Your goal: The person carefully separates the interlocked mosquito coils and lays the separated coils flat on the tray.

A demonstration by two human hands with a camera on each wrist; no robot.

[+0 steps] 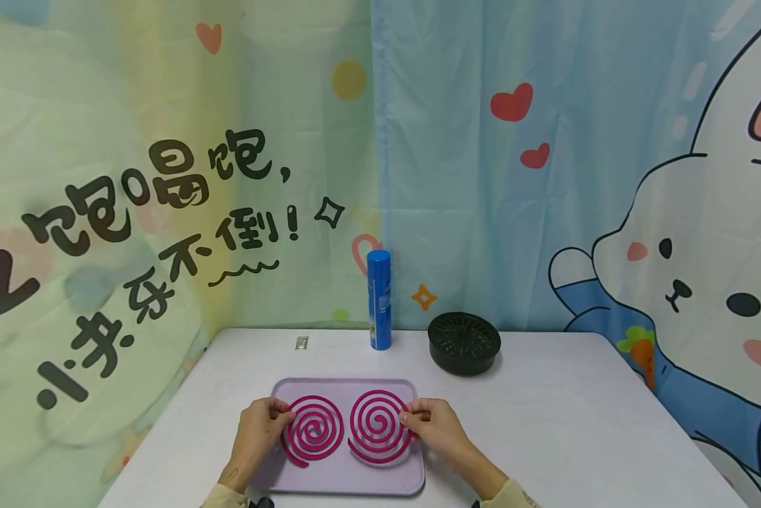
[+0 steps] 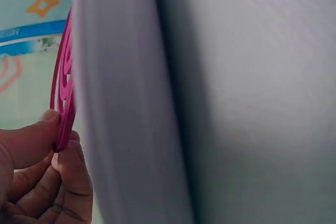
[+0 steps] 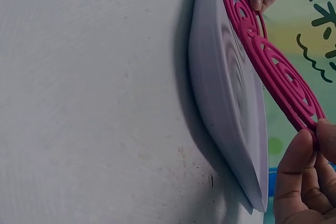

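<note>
Two magenta mosquito coils are held side by side above a pale purple tray (image 1: 330, 482). My left hand (image 1: 256, 432) pinches the outer edge of the left coil (image 1: 313, 457) between thumb and fingers. The right coil (image 1: 380, 460) is pinched the same way at its outer edge by my right hand (image 1: 440, 432). In the right wrist view, the coil (image 3: 281, 77) at the right hand (image 3: 307, 177) is tilted and raised off the tray (image 3: 215, 93). The left wrist view shows the left hand (image 2: 42, 177) gripping its coil (image 2: 64, 114) beside the tray's wall.
A blue spray-can-shaped cylinder (image 1: 379, 300) stands at the table's back edge. To its right sits a round black holder (image 1: 464, 346) with a slotted top. A small metal piece (image 1: 301, 343) lies at the back left. A printed curtain (image 1: 431, 176) hangs behind the white table (image 1: 546, 423).
</note>
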